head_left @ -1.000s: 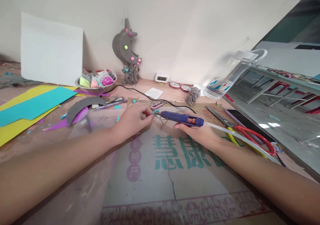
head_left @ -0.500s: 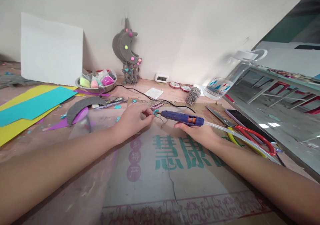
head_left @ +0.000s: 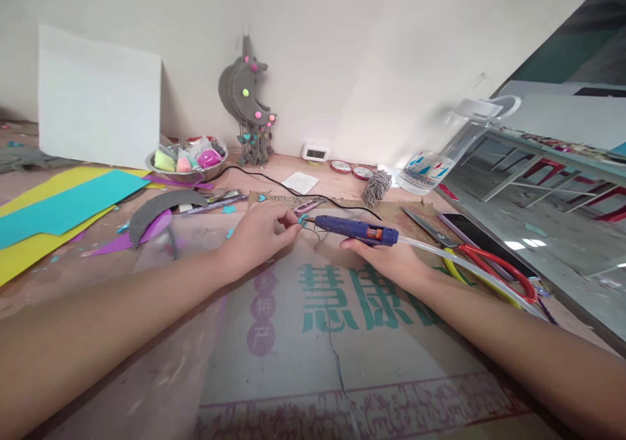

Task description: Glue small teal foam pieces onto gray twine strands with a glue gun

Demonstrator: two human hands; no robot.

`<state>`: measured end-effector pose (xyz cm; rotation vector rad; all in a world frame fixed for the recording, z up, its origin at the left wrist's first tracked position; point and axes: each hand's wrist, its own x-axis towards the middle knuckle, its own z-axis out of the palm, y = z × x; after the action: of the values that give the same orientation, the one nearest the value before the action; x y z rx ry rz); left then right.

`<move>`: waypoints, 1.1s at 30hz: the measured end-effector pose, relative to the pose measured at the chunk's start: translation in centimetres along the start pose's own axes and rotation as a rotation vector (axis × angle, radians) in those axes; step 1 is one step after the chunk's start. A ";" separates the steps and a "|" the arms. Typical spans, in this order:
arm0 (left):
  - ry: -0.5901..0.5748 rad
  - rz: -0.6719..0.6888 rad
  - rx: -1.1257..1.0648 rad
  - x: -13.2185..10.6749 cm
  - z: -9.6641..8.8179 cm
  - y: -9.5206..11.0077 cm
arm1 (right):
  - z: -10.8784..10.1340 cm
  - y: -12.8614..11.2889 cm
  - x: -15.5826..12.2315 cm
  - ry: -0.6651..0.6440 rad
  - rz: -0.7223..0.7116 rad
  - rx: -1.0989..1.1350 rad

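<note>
My right hand (head_left: 386,261) is wrapped round a blue glue gun (head_left: 357,230) with an orange trigger and a clear glue stick trailing to the right. The gun's nozzle points left at a small teal felt piece (head_left: 304,219). My left hand (head_left: 259,231) pinches that teal piece between its fingertips, just above a flattened cardboard sheet (head_left: 342,336) printed with green characters. A thin cord hangs from the teal piece.
Red-handled scissors (head_left: 479,257) and a phone (head_left: 482,234) lie to the right, by a plastic bottle (head_left: 440,160). Teal and yellow foam sheets (head_left: 59,208) lie at left, near a metal bowl of coloured bits (head_left: 188,160). A grey felt moon (head_left: 242,94) leans on the wall.
</note>
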<state>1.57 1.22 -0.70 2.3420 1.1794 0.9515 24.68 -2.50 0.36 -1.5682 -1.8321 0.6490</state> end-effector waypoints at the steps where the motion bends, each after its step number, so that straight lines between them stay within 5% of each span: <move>1: 0.001 0.000 0.000 0.0 0.0 0.0 | 0.0 0.0 0.0 0.003 -0.001 0.006; 33: 0.018 -0.026 -0.018 0.0 -0.2 0.2 | 0.0 0.0 0.1 0.000 0.073 0.017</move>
<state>1.51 1.11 -0.45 2.3027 1.2001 0.9727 24.68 -2.45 0.42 -1.6298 -1.7717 0.6964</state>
